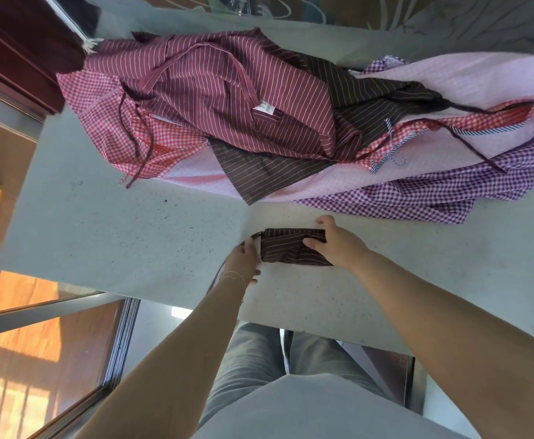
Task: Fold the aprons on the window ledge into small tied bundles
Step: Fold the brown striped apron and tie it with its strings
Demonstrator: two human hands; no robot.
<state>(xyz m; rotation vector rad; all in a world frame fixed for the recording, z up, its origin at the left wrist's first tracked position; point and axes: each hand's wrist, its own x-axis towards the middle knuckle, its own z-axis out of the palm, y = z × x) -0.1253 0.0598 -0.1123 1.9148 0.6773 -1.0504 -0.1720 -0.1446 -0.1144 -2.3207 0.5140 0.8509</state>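
A small folded bundle of dark maroon striped apron lies on the grey stone ledge near its front edge. My right hand presses on the bundle's right end, fingers lying over the cloth and thumb beside it. My left hand is at the bundle's left end, fingers curled round a dark tie strap that loops out there. Behind lies a loose heap of aprons: a maroon striped one on top, a dark brown striped one, red check, pink and purple check.
A dark wooden frame stands at the ledge's far left corner. Window glass and metal rails run along the left below the ledge. The window pane backs the ledge. My legs in grey trousers are at the front edge.
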